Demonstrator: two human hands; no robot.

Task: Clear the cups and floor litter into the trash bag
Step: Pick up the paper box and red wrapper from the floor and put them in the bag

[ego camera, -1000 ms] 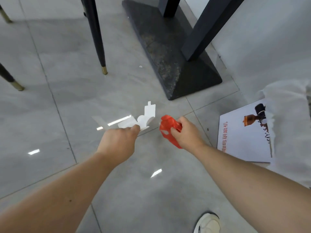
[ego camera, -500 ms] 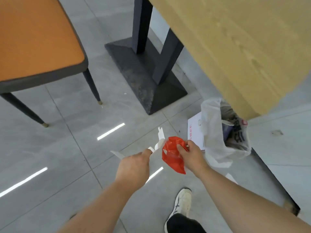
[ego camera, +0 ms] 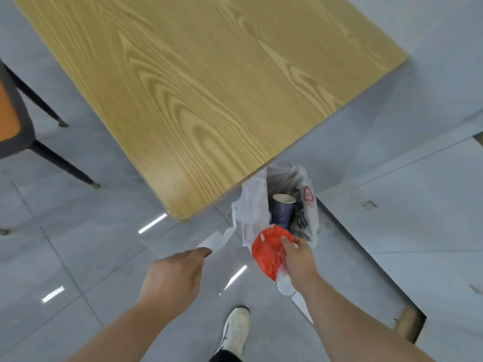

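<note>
A white plastic trash bag [ego camera: 251,205] stands open on the floor beside the table corner, with a dark blue paper cup [ego camera: 282,212] upright inside. My right hand [ego camera: 298,259] grips a crumpled red wrapper [ego camera: 269,252] right at the bag's near rim. My left hand [ego camera: 175,275] pinches a white paper scrap [ego camera: 214,240] to the left of the bag, above the floor.
A light wooden table [ego camera: 198,82] fills the upper view, its corner overhanging the bag. An orange chair [ego camera: 10,118] with dark legs stands at far left. My white shoe [ego camera: 235,330] is below the hands. A floor ledge [ego camera: 366,259] runs along the right.
I have stood up and the view has swung toward the bag. Both hands carried their litter rightward; the red wrapper now sits at the bag's opening.
</note>
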